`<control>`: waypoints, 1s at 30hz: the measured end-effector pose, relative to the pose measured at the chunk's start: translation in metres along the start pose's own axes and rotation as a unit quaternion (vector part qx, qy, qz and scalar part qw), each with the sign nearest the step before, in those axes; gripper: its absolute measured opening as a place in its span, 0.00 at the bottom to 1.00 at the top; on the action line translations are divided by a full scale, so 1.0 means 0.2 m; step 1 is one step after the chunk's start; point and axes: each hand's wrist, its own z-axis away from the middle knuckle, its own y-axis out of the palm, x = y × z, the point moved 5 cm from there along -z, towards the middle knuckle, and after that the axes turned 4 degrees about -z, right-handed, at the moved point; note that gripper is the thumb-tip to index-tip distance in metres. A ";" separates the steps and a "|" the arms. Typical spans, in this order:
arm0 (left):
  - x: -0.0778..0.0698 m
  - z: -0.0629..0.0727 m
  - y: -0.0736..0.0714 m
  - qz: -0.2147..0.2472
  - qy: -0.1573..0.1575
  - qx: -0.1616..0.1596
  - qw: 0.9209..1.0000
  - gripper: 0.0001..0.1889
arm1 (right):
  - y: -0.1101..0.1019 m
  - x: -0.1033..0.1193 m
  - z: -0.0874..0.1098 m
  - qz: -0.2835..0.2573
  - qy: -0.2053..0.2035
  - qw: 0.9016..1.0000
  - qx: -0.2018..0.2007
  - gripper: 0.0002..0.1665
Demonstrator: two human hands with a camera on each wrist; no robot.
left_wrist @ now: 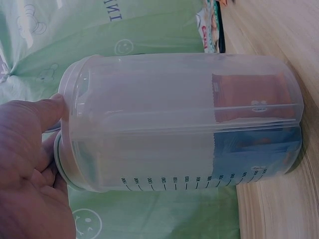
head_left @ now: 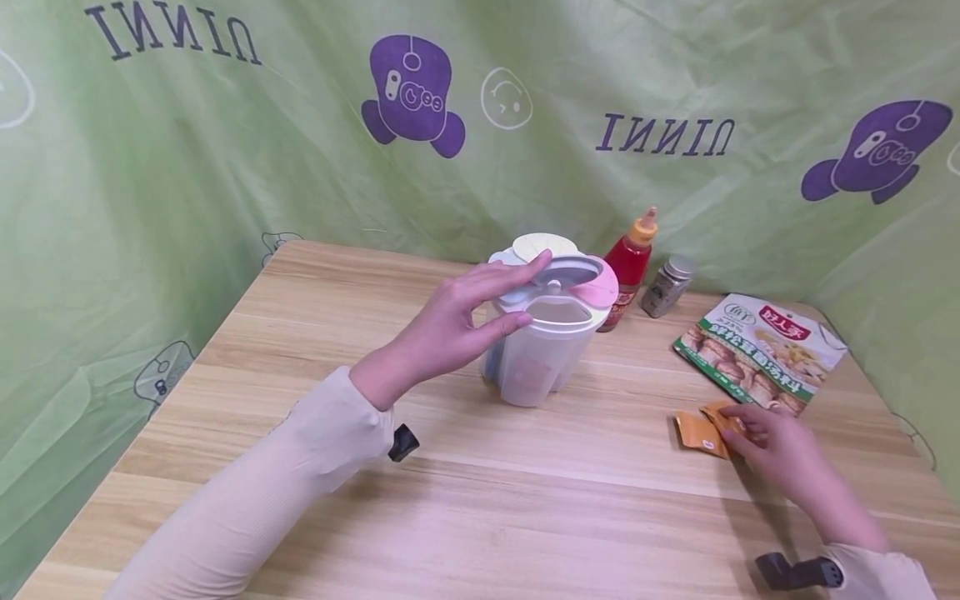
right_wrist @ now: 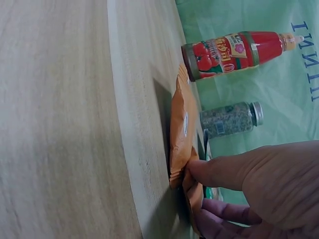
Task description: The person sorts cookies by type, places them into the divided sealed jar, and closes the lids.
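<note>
My left hand (head_left: 442, 321) is at the top of a clear divided storage container (head_left: 536, 367). Its extended index finger touches a raised grey flap (head_left: 573, 268), and the thumb rests by the rim of the uncovered compartment. In the left wrist view, a reddish-orange packet (left_wrist: 254, 97) and a blue packet (left_wrist: 254, 152) show through the container wall. Over at the right, my right hand (head_left: 783, 454) pinches an orange packet (right_wrist: 192, 191) between thumb and fingers. Another orange packet (head_left: 699, 435) lies against it on the table.
Behind the container stands a red sauce bottle (head_left: 630, 267), beside a small spice jar (head_left: 667, 287) with a metal cap. A green and white food pouch (head_left: 765, 350) lies just beyond my right hand. Green curtain fabric (head_left: 315, 150) hangs along the back of the wooden table (head_left: 480, 517).
</note>
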 end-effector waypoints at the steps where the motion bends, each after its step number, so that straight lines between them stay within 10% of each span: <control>1: 0.00 0.00 0.00 0.000 0.000 0.000 1.000 0.32 | 0.00 0.00 0.00 -0.001 0.006 1.000 0.004 0.18; 17: 0.00 0.00 0.00 0.006 0.009 -0.006 1.000 0.32 | -0.01 -0.03 0.00 -0.010 0.041 0.999 -0.002 0.36; 30: 0.00 0.00 0.00 0.006 0.010 -0.008 1.000 0.31 | -0.03 -0.03 0.03 -0.028 0.028 0.998 -0.049 0.31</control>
